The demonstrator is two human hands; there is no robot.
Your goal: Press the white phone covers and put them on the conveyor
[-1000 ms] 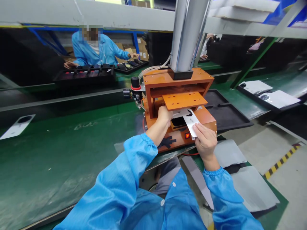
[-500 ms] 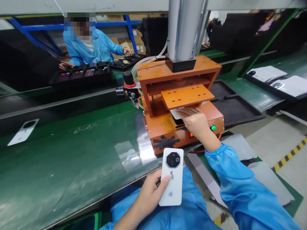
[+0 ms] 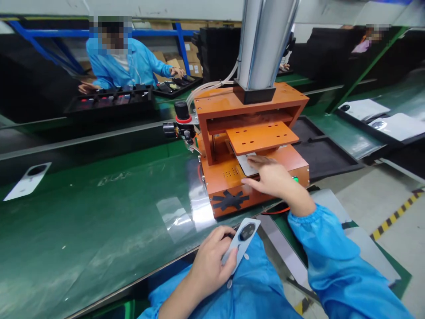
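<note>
In my left hand (image 3: 212, 259) is a white smartphone (image 3: 236, 246) with a dark camera block, tilted above my lap. My thumb lies along its back and the fingers curl behind its other side. My right hand (image 3: 272, 177) reaches to the orange press (image 3: 229, 179), its fingers on a white phone-shaped panel (image 3: 246, 165) lying on the press bed. The thumb sticks out apart from the fingers, over the bed's front edge. The raised press plate (image 3: 264, 137) hangs over the panel's far part and hides it.
At the left of the green bench (image 3: 109, 230) lies a white phone back cover (image 3: 28, 182). A pressure regulator (image 3: 182, 126) stands beside the press. Black trays (image 3: 332, 155) are behind it on the right. Across the bench a co-worker in blue (image 3: 124, 66) handles trays.
The phone in my left hand has turned and tilted to the right. My right hand's thumb has spread out from the fingers, and more of the white panel on the bed shows.
</note>
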